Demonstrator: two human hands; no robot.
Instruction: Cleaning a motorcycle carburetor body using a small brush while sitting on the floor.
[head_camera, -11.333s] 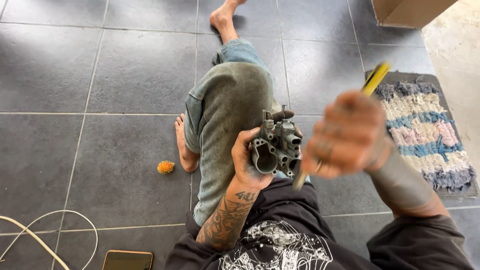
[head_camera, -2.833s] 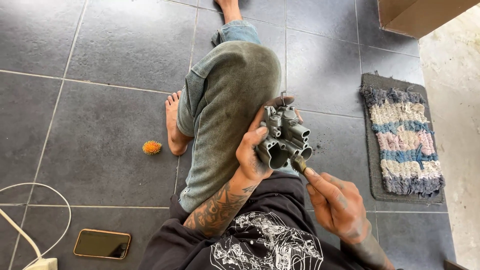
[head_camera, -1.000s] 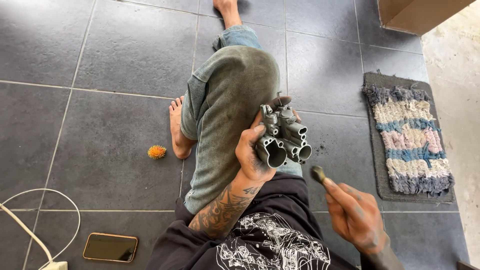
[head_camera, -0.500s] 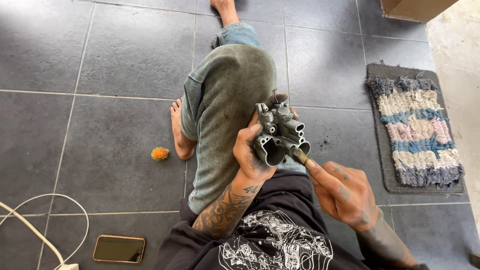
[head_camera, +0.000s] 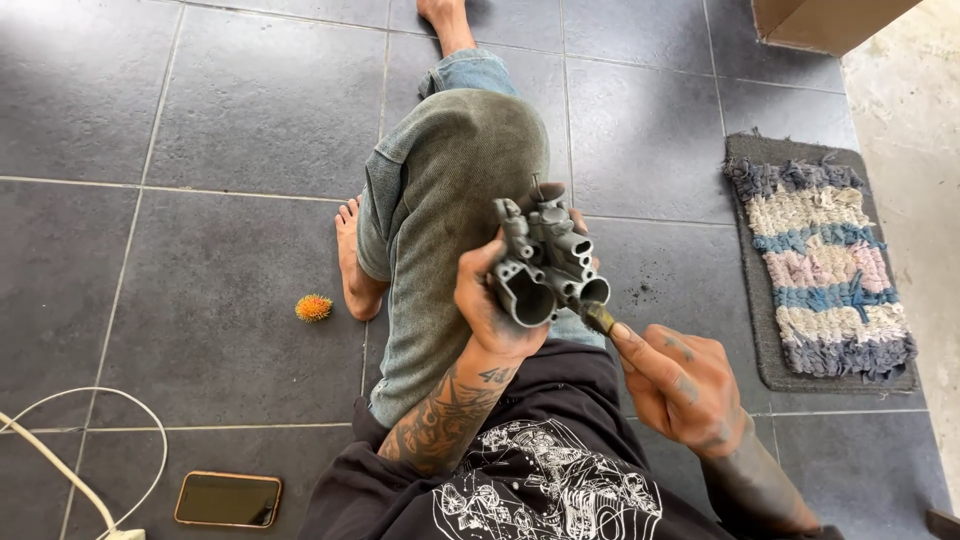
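I sit on a dark tiled floor with my legs folded. My left hand (head_camera: 490, 300) grips a grey metal carburettor body (head_camera: 545, 258) and holds it up over my lap, its round bores facing me. My right hand (head_camera: 680, 385) pinches a small brass-coloured tool tip (head_camera: 598, 318), a brush or thin tool, whose end touches the lower right bore of the carburettor. Most of the tool is hidden inside my fingers.
My bent knee in grey-green trousers (head_camera: 450, 180) is just beyond the carburettor. A small orange fuzzy ball (head_camera: 313, 307) lies by my bare foot. A phone (head_camera: 228, 499) and a white cable (head_camera: 80, 470) lie at the lower left, a striped rug (head_camera: 820, 260) at the right, a cardboard box (head_camera: 820, 20) beyond.
One second ago my right hand held the tool away from the carburettor; it has come back up, and the tip now touches the lower right bore. The left hand keeps its hold.
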